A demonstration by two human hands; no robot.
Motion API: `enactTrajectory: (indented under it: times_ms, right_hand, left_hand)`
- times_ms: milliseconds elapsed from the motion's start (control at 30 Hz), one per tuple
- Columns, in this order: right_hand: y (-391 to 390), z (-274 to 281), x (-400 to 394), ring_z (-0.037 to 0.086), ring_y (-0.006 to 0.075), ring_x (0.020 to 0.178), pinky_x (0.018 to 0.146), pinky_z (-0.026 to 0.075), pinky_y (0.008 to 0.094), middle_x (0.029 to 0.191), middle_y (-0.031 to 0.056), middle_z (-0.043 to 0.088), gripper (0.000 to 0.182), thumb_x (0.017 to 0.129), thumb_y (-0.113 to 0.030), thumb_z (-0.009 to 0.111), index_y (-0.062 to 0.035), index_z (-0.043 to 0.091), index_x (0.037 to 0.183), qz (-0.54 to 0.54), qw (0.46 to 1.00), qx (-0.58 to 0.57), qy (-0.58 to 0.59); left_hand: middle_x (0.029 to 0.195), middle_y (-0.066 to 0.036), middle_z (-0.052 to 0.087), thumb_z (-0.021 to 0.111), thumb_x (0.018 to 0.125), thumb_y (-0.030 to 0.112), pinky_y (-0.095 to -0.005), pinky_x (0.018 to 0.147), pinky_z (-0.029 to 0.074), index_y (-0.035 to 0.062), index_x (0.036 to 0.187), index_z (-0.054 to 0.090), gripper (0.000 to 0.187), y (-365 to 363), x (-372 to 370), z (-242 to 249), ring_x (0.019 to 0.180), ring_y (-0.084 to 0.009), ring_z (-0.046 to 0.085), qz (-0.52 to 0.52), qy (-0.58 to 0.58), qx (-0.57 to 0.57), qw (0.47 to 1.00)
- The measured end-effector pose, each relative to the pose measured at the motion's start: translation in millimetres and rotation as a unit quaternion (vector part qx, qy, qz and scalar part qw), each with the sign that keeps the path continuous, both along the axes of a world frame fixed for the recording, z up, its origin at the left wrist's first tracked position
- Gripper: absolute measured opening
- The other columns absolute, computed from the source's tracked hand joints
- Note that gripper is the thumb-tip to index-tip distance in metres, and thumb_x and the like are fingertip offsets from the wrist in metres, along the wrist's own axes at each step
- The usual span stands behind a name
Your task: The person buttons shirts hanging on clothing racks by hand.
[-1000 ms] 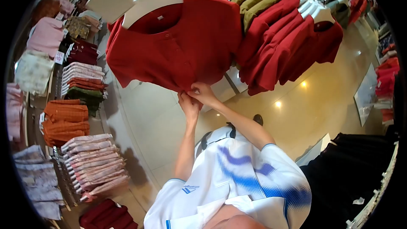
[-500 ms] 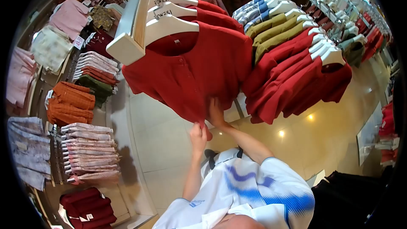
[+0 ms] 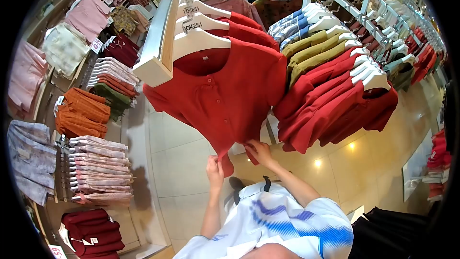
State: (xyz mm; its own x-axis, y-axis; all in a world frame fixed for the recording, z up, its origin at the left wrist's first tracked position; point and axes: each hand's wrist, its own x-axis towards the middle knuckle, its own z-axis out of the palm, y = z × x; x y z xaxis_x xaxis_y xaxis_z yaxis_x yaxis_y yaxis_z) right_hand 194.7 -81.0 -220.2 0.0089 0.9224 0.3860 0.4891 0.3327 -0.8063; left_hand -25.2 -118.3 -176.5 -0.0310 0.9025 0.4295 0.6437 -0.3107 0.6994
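A red short-sleeved blouse (image 3: 235, 86) with a buttoned front hangs facing me on a white hanger (image 3: 201, 42) at the end of a rack. My left hand (image 3: 215, 170) is closed on the tip of its front hem on the left. On the right side of the hem, my right hand (image 3: 259, 152) pinches the cloth. The two front tips hang apart below the lowest visible button. More red tops on white hangers hang right behind this one.
The white rail end (image 3: 153, 71) juts out at the blouse's left shoulder. Red tops (image 3: 330, 105) and olive tops (image 3: 316, 43) hang on the right. Folded and hanging clothes, including an orange garment (image 3: 82, 112), line the left wall. Black garments (image 3: 388, 232) are at lower right.
My right hand has come out from under the blouse to its right front hem. My left hand has shifted slightly left and down, still gripping the hem. The camera view has shifted a little.
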Motion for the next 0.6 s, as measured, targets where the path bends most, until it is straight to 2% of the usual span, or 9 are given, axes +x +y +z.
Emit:
enactTrajectory:
  times_ms: [67, 133, 233, 333, 367, 400, 467, 533, 600]
  right_hand:
    - [-10, 7, 4, 0.066, 0.0313, 0.064, 0.061, 0.052, 0.0386, 0.081, 0.0151, 0.069, 0.016, 0.085, -0.011, 0.072, -0.0026, 0.067, 0.098, 0.008, 0.999, 0.029, 0.025]
    - [-14, 21, 8, 0.066, 0.0242, 0.062, 0.056, 0.051, 0.0321, 0.08, 0.0138, 0.069, 0.013, 0.083, -0.009, 0.075, -0.001, 0.068, 0.091, 0.014, 0.998, 0.043, 0.031]
    - [-21, 43, 10, 0.068, 0.0172, 0.065, 0.057, 0.051, 0.027, 0.078, 0.0108, 0.07, 0.013, 0.082, -0.007, 0.076, 0.0003, 0.068, 0.089, -0.003, 0.996, 0.009, 0.085]
    - [-27, 56, 9, 0.068, 0.0222, 0.066, 0.06, 0.052, 0.0299, 0.081, 0.0114, 0.07, 0.013, 0.082, -0.009, 0.076, -0.0006, 0.069, 0.09, -0.011, 0.988, -0.048, 0.143]
    - [-29, 61, 9, 0.068, 0.0195, 0.068, 0.062, 0.052, 0.0288, 0.083, 0.011, 0.071, 0.013, 0.082, -0.007, 0.075, -0.0004, 0.069, 0.091, -0.007, 0.986, -0.059, 0.159]
    - [-30, 67, 8, 0.068, 0.0195, 0.068, 0.062, 0.052, 0.0288, 0.083, 0.011, 0.071, 0.013, 0.082, -0.007, 0.075, -0.0004, 0.069, 0.091, -0.004, 0.986, -0.067, 0.156]
    - [-32, 78, 3, 0.069, 0.0181, 0.072, 0.065, 0.053, 0.0285, 0.084, 0.0108, 0.072, 0.013, 0.082, -0.006, 0.075, 0.0, 0.069, 0.092, -0.01, 0.99, -0.049, 0.135]
    - [-33, 85, -3, 0.07, 0.0163, 0.076, 0.069, 0.054, 0.0284, 0.086, 0.0118, 0.072, 0.015, 0.084, -0.007, 0.074, 0.0014, 0.069, 0.095, -0.001, 0.985, -0.063, 0.159]
    - [-36, 99, -5, 0.067, 0.0116, 0.075, 0.068, 0.053, 0.0256, 0.083, 0.0087, 0.071, 0.013, 0.085, -0.006, 0.073, 0.0021, 0.069, 0.095, 0.018, 0.973, -0.111, 0.202]
  left_hand:
    - [0.093, -0.018, 0.059, 0.057, 0.09, -0.002, -0.0427, 0.071, 0.048, -0.0011, 0.099, 0.056, 0.01, 1, -4, 2, 0.081, -0.0387, 0.06, -0.025, -0.002, 0.009, 1.0]
    - [0.098, -0.018, 0.057, 0.056, 0.091, -0.001, -0.0412, 0.072, 0.048, -0.0015, 0.097, 0.056, 0.007, 2, -5, 6, 0.082, -0.0378, 0.058, -0.039, 0.018, 0.005, 0.999]
    - [0.101, -0.017, 0.057, 0.057, 0.091, 0.0, -0.0402, 0.072, 0.048, -0.0024, 0.096, 0.057, 0.005, 7, 0, 16, 0.082, -0.0356, 0.059, -0.074, 0.011, 0.014, 0.997]
    - [0.099, -0.018, 0.058, 0.057, 0.091, 0.0, -0.0379, 0.072, 0.048, -0.0028, 0.094, 0.057, 0.004, 6, 8, 30, 0.081, -0.0332, 0.059, -0.093, -0.071, -0.047, 0.992]
    - [0.091, -0.011, 0.06, 0.059, 0.093, 0.003, -0.0329, 0.071, 0.048, -0.0027, 0.092, 0.057, 0.006, 8, 10, 33, 0.078, -0.0228, 0.059, -0.095, -0.08, -0.06, 0.99]
    - [0.091, -0.011, 0.06, 0.059, 0.093, 0.003, -0.0329, 0.071, 0.048, -0.0027, 0.092, 0.057, 0.006, 8, 13, 38, 0.078, -0.0228, 0.059, -0.09, -0.084, -0.067, 0.99]
    - [0.085, -0.002, 0.059, 0.06, 0.097, 0.008, -0.0275, 0.07, 0.047, -0.0001, 0.094, 0.058, 0.009, 4, 20, 47, 0.079, -0.0119, 0.057, -0.107, -0.257, -0.225, 0.934]
    - [0.086, 0.004, 0.058, 0.061, 0.098, 0.013, -0.0245, 0.069, 0.046, 0.0028, 0.098, 0.059, 0.01, 1, 31, 53, 0.079, -0.0059, 0.053, -0.083, -0.366, -0.283, 0.883]
    - [0.088, 0.004, 0.059, 0.061, 0.098, 0.012, -0.0203, 0.071, 0.044, 0.0063, 0.102, 0.058, 0.008, 4, 39, 44, 0.078, -0.0022, 0.052, -0.111, -0.422, -0.272, 0.858]
